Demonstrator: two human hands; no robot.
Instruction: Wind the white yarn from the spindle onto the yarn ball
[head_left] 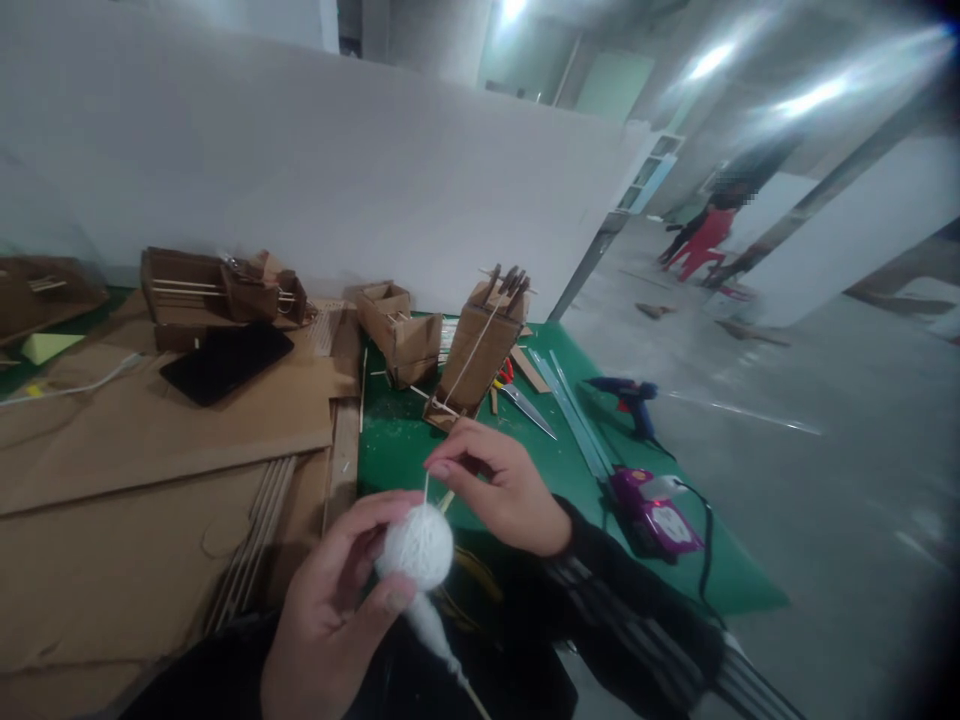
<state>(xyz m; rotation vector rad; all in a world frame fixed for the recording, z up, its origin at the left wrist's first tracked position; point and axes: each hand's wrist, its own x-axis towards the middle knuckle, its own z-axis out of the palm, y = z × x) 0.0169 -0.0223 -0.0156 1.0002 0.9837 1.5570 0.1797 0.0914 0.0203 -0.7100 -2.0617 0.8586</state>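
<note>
A ball of white string (420, 548) is gripped between the thumb and fingers of my left hand (330, 590), close to my body. A white tail hangs below the ball, toward a thin stick. My right hand (499, 485) pinches a strand of white string (427, 487) that rises from the top of the ball. Just beyond my right hand, a cardboard box structure (476, 350) stands tilted on the green table (397, 450), with string running down its face and sticks at its top. Scissors (529, 408) with red and yellow handles lie beside it.
A blue glue gun (630, 395) and a purple power strip (656, 515) with a cable lie at the right. Cardboard sheets (135, 560), a black phone-like slab (225, 365) and cardboard constructions (199, 290) are at the left. A person in red (705, 240) is far behind.
</note>
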